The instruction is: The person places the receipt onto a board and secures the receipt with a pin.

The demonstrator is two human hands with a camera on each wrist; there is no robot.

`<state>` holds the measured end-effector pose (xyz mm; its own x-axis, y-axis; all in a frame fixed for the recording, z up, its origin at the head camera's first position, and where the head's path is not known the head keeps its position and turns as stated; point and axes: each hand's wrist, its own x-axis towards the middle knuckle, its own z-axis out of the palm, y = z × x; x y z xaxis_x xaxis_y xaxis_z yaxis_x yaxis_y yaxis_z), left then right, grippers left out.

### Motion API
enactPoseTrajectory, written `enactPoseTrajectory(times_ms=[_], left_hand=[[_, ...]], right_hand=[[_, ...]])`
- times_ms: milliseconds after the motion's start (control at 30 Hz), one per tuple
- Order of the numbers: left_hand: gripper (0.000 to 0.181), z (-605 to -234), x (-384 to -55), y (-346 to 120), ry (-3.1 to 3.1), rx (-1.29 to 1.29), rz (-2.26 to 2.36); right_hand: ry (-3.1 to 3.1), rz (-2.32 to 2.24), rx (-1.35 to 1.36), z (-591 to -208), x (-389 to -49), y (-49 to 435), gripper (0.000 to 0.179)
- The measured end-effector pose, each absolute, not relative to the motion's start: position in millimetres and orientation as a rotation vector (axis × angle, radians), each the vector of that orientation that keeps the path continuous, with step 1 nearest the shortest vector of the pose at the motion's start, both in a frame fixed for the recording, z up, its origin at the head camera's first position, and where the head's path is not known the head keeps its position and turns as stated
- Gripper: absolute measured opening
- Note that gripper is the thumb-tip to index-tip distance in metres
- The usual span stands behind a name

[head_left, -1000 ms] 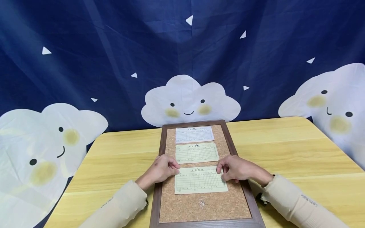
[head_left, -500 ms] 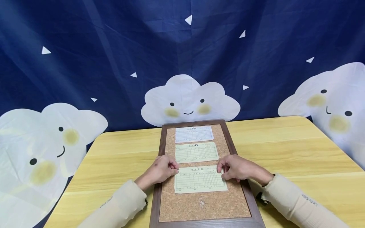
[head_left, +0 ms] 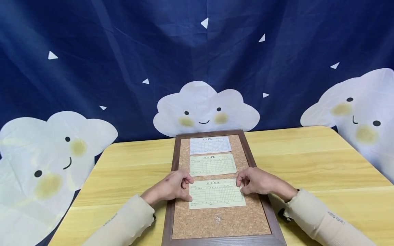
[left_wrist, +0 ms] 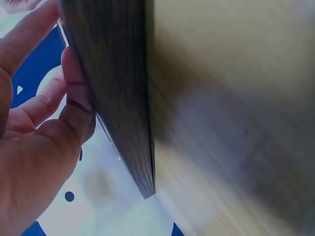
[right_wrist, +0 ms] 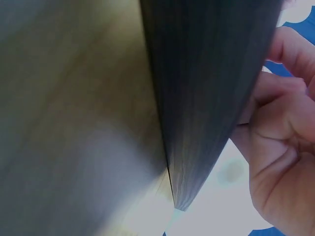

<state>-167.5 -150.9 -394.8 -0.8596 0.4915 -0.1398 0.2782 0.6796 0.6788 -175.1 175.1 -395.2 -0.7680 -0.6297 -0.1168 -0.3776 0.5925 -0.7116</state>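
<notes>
A pale green receipt slip (head_left: 217,198), printed with a grid, lies flat as the lowest of three papers on a framed cork board (head_left: 197,227). At its left edge is my left hand (head_left: 172,185), index fingertip near the upper corner and thumb lower down, spread apart. My right hand (head_left: 260,181) rests over the board's right frame, its index finger and thumb touching the slip's upper right edge with a small gap between them. In the wrist views, the dark frame side (left_wrist: 110,73) hides the slip and the fingertips.
Higher on the cork are another green slip (head_left: 212,165) and a white slip (head_left: 210,146). A small clear or whitish patch (head_left: 218,219) shows below the lowest slip. The board lies on a yellow wooden table (head_left: 307,160), with a blue cloud-print curtain (head_left: 123,41) behind.
My left thumb has slid down the slip's left edge, away from the index finger. My right hand has shifted only slightly; the papers lie as before.
</notes>
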Motion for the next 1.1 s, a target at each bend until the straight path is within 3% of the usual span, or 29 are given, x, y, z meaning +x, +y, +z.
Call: enactPoseTrajectory(times_ms=[367, 733, 1100], left_hand=[[0.044, -397, -168, -152, 2.575, 0.619, 0.972], [0.044, -399, -169, -152, 2.568, 0.634, 0.980], [0.044, -399, -169, -152, 2.569, 0.637, 0.983]], right_hand=[[2.421, -1.064, -0.860, -393, -174, 181, 0.012], [2.291, -1.220, -0.680, -389, -171, 194, 0.008], [2.256, -1.256, -0.653, -383, -171, 208, 0.018]])
